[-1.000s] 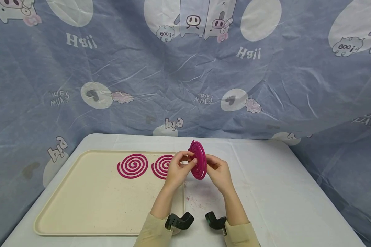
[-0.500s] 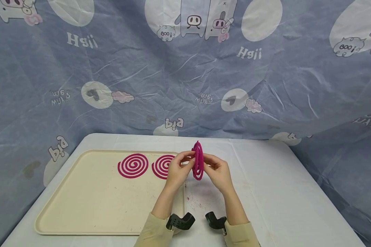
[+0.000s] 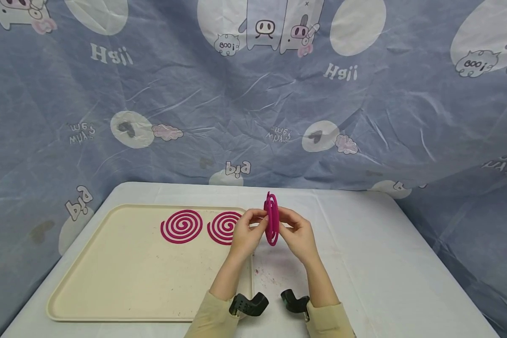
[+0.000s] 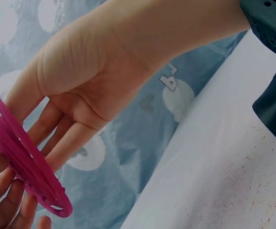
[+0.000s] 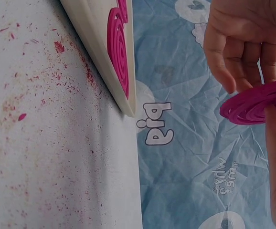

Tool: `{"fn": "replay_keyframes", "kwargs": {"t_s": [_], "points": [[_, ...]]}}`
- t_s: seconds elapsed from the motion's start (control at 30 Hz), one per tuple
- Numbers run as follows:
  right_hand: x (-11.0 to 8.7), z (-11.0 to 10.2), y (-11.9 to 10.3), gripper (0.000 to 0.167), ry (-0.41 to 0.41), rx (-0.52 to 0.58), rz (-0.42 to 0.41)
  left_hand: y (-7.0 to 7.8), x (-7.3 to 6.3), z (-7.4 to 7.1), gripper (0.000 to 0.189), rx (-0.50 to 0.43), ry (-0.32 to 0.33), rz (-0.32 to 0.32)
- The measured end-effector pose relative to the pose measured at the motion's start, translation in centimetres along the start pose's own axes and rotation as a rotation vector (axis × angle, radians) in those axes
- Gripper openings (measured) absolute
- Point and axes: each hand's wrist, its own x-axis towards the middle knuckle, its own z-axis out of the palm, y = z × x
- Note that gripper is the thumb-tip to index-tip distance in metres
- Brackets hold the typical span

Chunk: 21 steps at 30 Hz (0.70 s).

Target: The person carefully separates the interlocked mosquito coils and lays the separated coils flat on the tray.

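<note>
Upright and nearly edge-on, a magenta mosquito coil (image 3: 272, 220) is held off the table between both hands in the head view. It looks thick, with layered rings, in the left wrist view. My left hand (image 3: 247, 234) holds its left side with thumb and fingers; my right hand (image 3: 296, 234) grips the right side. The left wrist view shows the coil (image 4: 28, 157) with left fingertips (image 4: 4, 195) on its near face. In the right wrist view the coil (image 5: 257, 105) lies between the left hand's fingers and a right finger (image 5: 275, 143).
A cream tray (image 3: 131, 272) covers the table's left half. Two flat magenta mosquito coils lie near its back edge, a left coil (image 3: 181, 226) and a right coil (image 3: 225, 228) partly behind the left hand. Reddish crumbs (image 3: 257, 272) dot the white tablecloth (image 3: 376, 263).
The held coil has turned from showing its broad left face to nearly edge-on. My left hand has shifted slightly right; the right hand has hardly moved. The coils on the tray stay put.
</note>
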Motion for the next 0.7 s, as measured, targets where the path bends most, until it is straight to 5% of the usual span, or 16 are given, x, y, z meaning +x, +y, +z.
{"fn": "replay_keyframes", "kwargs": {"t_s": [0.23, 0.7], "points": [[0.0, -0.2, 0.1, 0.03, -0.039, 0.036, -0.021, 0.0, 0.0, -0.1, 0.018, -0.014, -0.033, -0.028], [-0.1, -0.1, 0.2, 0.032, -0.109, 0.06, -0.023, -1.0, 0.7, -1.5, 0.021, -0.104, -0.217, -0.072]]}}
